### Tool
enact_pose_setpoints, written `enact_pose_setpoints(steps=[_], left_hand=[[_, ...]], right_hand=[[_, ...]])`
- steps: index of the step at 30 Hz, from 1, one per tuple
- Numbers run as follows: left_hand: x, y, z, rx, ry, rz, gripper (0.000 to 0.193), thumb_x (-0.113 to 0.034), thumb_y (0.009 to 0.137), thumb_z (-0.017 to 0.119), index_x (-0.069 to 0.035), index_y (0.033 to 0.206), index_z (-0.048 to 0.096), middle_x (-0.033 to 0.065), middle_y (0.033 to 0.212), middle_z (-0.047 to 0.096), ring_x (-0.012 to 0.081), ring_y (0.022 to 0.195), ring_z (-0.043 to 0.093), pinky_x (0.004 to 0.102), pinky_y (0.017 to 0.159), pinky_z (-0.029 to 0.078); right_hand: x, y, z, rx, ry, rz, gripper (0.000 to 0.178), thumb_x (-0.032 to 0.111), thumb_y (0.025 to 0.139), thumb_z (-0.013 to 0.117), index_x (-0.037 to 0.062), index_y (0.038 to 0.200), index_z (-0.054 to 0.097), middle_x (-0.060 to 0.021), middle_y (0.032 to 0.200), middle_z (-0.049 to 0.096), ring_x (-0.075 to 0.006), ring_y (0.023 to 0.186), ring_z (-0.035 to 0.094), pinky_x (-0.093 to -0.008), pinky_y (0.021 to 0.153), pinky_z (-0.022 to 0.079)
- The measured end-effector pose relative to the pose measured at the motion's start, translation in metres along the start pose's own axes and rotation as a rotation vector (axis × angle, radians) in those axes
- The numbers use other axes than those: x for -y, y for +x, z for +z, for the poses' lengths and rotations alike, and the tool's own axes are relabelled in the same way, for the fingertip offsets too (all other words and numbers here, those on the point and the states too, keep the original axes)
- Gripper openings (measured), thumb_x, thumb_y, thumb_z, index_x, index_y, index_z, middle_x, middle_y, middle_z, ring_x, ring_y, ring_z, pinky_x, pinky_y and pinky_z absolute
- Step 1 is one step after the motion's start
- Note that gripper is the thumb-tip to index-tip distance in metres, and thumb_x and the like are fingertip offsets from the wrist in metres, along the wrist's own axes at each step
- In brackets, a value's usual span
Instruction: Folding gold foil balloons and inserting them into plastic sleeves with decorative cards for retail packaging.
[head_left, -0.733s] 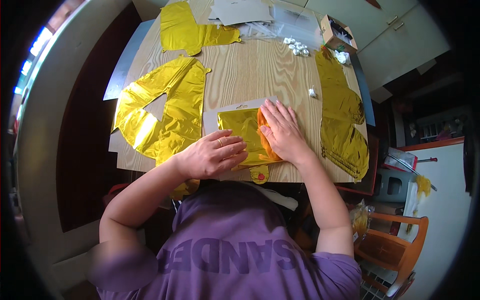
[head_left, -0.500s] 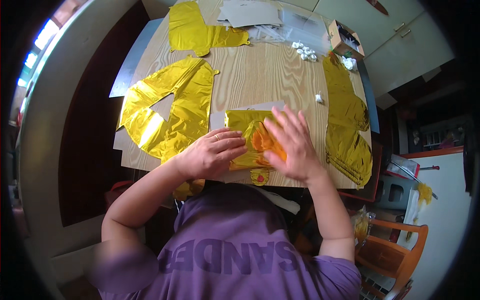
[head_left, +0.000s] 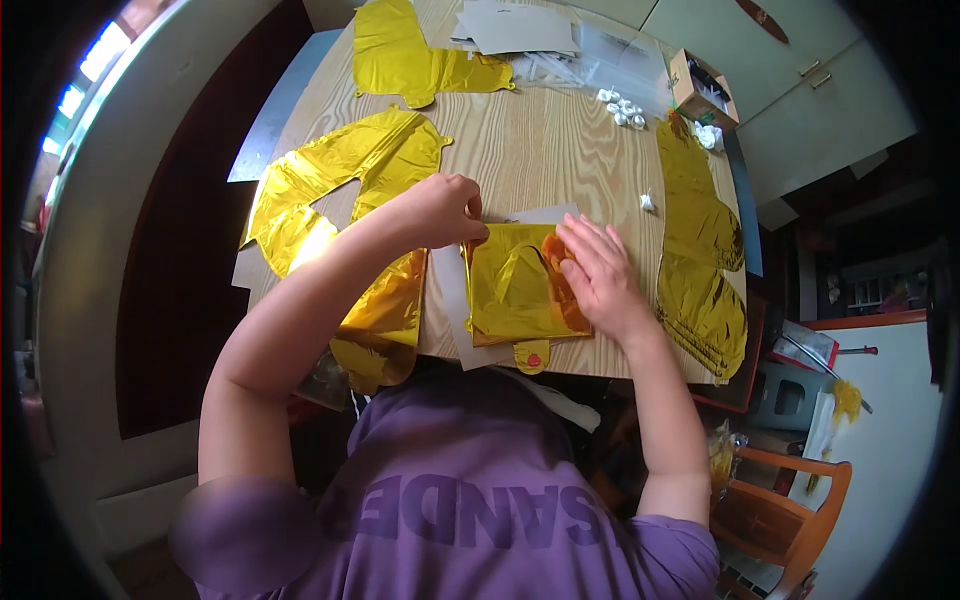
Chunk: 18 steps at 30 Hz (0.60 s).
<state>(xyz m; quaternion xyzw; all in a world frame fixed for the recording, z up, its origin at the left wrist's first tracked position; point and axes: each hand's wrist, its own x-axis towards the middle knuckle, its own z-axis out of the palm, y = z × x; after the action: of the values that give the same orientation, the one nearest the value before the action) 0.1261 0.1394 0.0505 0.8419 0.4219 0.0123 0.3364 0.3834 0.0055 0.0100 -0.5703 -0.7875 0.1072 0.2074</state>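
Note:
A gold foil balloon (head_left: 510, 290), folded into a flat square, lies before me near the table's front edge. My left hand (head_left: 445, 212) is closed in a pinch at its far left corner. My right hand (head_left: 602, 275) rests flat along the right side, fingers stretched out over the shiny foil. Beneath the square is a grey card (head_left: 452, 300), its edges showing at the left and far sides. A foil tab (head_left: 531, 357) with a red mark sticks out at the near edge. Left of the square spreads a flat A-shaped gold foil balloon (head_left: 400, 150), partly hidden by my left forearm.
More flat gold foil balloons lie at the far left (head_left: 390, 55) and along the right edge (head_left: 690, 200). Behind are a stack of grey cards (head_left: 520, 27), clear plastic bags (head_left: 625, 70), several small white bundles (head_left: 622, 108) and an open box (head_left: 685, 90). A wooden chair (head_left: 790, 510) stands right.
My left hand has moved from the near left of the folded foil up to its far left corner and pinched it. My right hand has settled on the right side.

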Motion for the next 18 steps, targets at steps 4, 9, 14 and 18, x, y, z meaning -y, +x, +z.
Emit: enact_pose_setpoints(steps=[4,9,14,18], left_hand=[[-0.005,-0.003,0.0,0.052,-0.051,-0.054,0.037,-0.024,0.081,0.078,0.002,0.105,0.068,0.0151,0.089,0.074,0.0242,0.081,0.073,0.0357,0.074,0.057],[-0.003,-0.012,0.0,0.118,-0.294,-0.181,0.042,-0.017,0.083,0.077,0.002,0.117,0.064,0.0135,0.089,0.074,0.0178,0.078,0.072,0.0296,0.068,0.058],[0.005,-0.024,0.017,-0.008,-0.551,-0.27,0.04,-0.01,0.087,0.072,0.003,0.124,0.061,0.0112,0.09,0.073,0.0134,0.075,0.07,0.0243,0.065,0.057],[0.01,-0.028,0.023,-0.035,-0.679,-0.282,0.036,-0.006,0.09,0.066,0.002,0.125,0.06,0.0083,0.09,0.071,0.0114,0.073,0.068,0.0243,0.063,0.056]], right_hand=[[-0.006,0.006,0.017,0.054,-0.156,-0.041,0.051,0.027,0.101,0.055,0.0034,0.146,0.048,-0.0159,0.156,0.042,-0.0332,0.147,0.035,-0.0531,0.122,0.02],[-0.001,0.006,0.028,0.01,-0.173,-0.029,0.052,0.028,0.101,0.053,0.0027,0.146,0.047,-0.0166,0.156,0.041,-0.0345,0.147,0.033,-0.0538,0.122,0.018],[0.001,0.009,0.032,-0.017,-0.132,-0.005,0.052,0.03,0.102,0.052,0.0017,0.145,0.048,-0.0182,0.155,0.042,-0.0353,0.147,0.033,-0.0529,0.122,0.017],[-0.008,0.017,0.017,-0.028,0.02,0.029,0.046,0.03,0.103,0.051,0.0005,0.139,0.055,-0.0201,0.146,0.052,-0.0351,0.139,0.045,-0.048,0.118,0.029]])
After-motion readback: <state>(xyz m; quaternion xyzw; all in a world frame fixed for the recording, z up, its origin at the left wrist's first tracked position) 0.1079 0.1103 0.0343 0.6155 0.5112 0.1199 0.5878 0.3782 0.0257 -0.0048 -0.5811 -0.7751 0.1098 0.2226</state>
